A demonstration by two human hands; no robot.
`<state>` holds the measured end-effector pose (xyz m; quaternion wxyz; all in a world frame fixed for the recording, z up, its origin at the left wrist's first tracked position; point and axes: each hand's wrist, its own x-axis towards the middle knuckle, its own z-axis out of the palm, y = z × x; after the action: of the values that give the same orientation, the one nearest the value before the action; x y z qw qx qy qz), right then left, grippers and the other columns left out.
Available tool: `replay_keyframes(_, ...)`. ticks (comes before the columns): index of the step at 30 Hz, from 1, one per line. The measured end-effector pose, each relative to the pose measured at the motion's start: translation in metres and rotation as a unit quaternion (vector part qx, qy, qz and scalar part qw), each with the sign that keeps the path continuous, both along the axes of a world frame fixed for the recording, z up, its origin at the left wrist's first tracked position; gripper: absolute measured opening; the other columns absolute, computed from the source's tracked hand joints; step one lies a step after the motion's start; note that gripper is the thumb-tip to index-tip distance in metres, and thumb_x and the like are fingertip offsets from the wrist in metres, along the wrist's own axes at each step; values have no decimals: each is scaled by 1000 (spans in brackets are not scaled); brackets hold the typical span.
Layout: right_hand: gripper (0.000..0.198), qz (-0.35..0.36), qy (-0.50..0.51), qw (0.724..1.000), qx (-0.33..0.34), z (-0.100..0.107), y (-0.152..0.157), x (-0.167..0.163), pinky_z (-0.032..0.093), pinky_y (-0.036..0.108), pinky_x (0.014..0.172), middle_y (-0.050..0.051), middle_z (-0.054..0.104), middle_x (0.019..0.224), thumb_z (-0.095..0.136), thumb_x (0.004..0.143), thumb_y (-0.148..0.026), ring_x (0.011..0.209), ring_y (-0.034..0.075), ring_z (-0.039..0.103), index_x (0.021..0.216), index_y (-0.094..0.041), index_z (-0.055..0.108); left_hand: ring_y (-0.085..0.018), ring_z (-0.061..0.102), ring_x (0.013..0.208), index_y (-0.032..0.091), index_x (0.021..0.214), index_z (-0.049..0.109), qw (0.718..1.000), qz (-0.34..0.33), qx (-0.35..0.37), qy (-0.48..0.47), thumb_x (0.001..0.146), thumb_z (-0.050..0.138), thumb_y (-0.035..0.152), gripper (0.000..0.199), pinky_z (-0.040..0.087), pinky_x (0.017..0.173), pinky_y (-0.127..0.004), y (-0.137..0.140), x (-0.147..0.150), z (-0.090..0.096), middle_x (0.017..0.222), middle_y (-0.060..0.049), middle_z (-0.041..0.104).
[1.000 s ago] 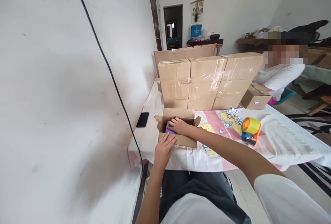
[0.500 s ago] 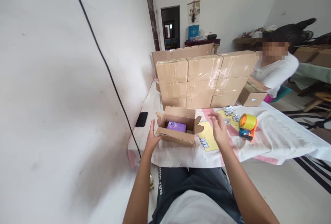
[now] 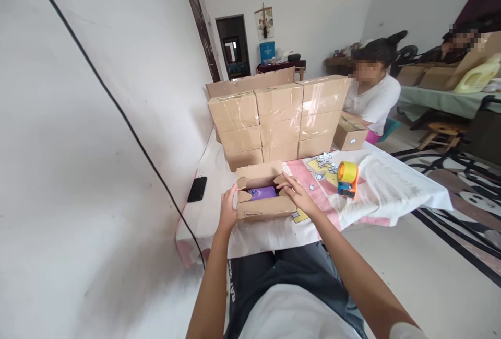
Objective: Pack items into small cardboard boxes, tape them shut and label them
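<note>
A person's left hand point(image 3: 228, 209) is at the left end of an open carton point(image 3: 267, 208), the right hand point(image 3: 294, 191) at its right end flap; whether either pinches the card cannot be told. The carton sits between them on a cloth point(image 3: 395, 187), a purple pack point(image 3: 263, 193) inside. The carton looks light, stiff-walled but bendy at the flaps, best held by both end walls. A tape dispenser point(image 3: 348, 179) lies beyond the right hand.

Pale short-sleeved top point(image 3: 289, 312) over dark trousers point(image 3: 303, 263) with white capital lettering point(image 3: 234, 285) down the left side.
</note>
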<state>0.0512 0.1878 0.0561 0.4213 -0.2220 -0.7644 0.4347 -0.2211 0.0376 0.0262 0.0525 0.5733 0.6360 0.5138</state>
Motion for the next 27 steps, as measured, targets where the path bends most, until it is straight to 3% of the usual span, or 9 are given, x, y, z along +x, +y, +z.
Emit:
replay_keyframes(4,51,1,93,986,-138,3,-3,-2,21,49,122,3,76,79,61,90,-46,115,27,59,136,-22,65,-31,57,119,23,148,47,1000,-21,-9,-18,77,72,50,80,42,106,-50,5,3,4,128,-13,66)
replay_keyframes(8,50,-69,150,969,-186,2,1,-7,39,48,109,2,72,68,56,89,-51,96,28,67,126,-22,72,-34,54,127,20,141,55,995,24,15,-93,85,56,62,70,38,113,-53,6,21,-1,131,-15,65)
replay_keyframes(10,53,-110,181,956,-204,-1,5,-12,43,47,105,4,74,77,52,88,-52,99,29,68,128,-23,70,-33,52,132,21,146,48,987,64,21,-149,89,53,58,69,37,115,-53,11,29,-4,135,-15,62)
replay_keyframes(12,55,-136,203,945,-218,-6,8,-17,43,46,105,7,76,102,51,88,-52,112,28,66,135,-26,65,-32,52,133,21,151,42,978,82,24,-192,89,55,51,70,36,117,-54,16,37,-6,137,-15,62)
replay_keyframes(15,60,-137,209,938,-241,-10,10,-28,40,49,110,9,65,134,60,85,-51,129,30,57,140,-28,59,-30,47,139,22,153,39,967,101,32,-230,88,54,43,70,30,121,-52,21,49,-5,142,-13,60)
replay_keyframes(22,66,-61,217,953,-202,-11,15,-35,29,46,120,6,63,137,65,86,-46,137,27,50,148,-30,49,-31,42,144,23,155,36,960,135,43,-241,87,54,41,73,24,124,-55,21,59,-6,149,-13,56)
replay_keyframes(25,75,-45,159,958,-234,-10,16,-30,23,49,123,5,49,153,73,81,-42,148,28,36,150,-34,46,-30,43,144,23,154,37,963,132,48,-230,88,54,43,71,25,124,-55,24,57,-10,147,-12,57)
replay_keyframes(27,82,-9,137,957,-256,-8,15,-28,23,49,123,4,46,156,77,77,-39,148,29,36,151,-35,44,-30,43,143,24,154,37,963,134,53,-228,87,54,43,71,25,123,-55,25,56,-12,146,-11,58)
